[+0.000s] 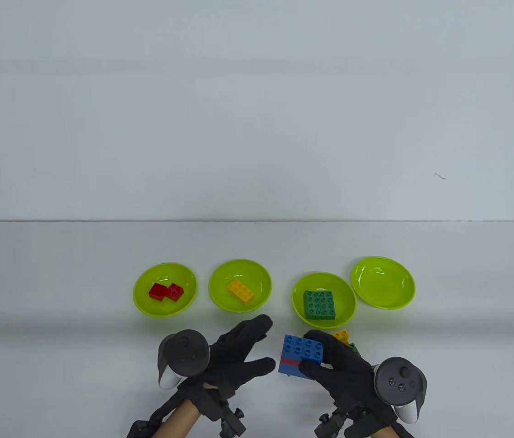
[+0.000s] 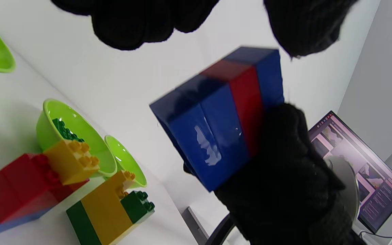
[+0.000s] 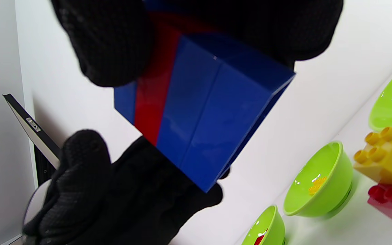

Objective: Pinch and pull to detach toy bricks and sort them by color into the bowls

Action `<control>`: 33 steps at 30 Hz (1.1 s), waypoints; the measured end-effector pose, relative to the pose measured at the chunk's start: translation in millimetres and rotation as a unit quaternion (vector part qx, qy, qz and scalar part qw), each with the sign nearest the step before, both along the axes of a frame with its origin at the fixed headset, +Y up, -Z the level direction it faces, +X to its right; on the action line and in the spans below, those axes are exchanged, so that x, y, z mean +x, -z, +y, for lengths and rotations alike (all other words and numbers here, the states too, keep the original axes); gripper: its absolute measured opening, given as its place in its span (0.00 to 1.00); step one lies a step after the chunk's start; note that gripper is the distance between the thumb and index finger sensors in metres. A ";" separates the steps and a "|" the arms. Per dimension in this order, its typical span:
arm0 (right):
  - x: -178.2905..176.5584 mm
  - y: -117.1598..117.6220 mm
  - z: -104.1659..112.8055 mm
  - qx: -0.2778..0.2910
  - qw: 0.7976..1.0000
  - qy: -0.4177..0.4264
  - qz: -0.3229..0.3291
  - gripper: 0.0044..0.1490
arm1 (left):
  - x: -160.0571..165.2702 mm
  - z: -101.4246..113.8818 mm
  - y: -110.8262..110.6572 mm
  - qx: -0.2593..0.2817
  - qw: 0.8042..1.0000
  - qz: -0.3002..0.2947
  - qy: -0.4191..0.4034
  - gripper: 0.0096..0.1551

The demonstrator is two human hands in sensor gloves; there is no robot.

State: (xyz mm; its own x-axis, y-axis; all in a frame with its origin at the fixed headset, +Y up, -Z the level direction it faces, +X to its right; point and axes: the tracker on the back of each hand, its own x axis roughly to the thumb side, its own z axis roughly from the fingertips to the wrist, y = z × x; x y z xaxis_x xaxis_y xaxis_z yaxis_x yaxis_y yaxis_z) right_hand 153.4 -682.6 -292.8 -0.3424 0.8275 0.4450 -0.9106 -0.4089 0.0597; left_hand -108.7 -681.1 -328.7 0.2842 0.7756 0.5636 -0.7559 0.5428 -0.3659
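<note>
At the near edge of the table, about five o'clock from its centre, the right hand [image 1: 343,369] grips a blue-and-red brick stack [image 1: 301,356] lifted off the surface, thumb and fingers curled round its glossy, hard-edged sides; a thin red layer is sandwiched between blue bricks. At its nine o'clock the left hand [image 1: 234,358] hangs with fingers spread wide, holding nothing, just short of the stack. The step in hand looks like bracing the stack for a pull: next, the left fingers must pinch the studded blue top and peel it away. Behind the right hand, more joined bricks [image 1: 345,340], yellow and green, lie on the table, perhaps with red beneath, though mostly hidden there. Farther off, four smooth lime bowls: red pieces [image 1: 165,292] at ten o'clock, a yellow brick [image 1: 240,291], a green slab [image 1: 320,305], and an empty bowl [image 1: 383,283] at two o'clock.
</note>
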 end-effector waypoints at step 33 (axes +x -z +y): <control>-6.2 -10.6 4.8 0.005 0.998 -0.044 0.032 0.39 | 11.5 -10.6 -30.8 0.146 0.986 0.055 0.055 0.40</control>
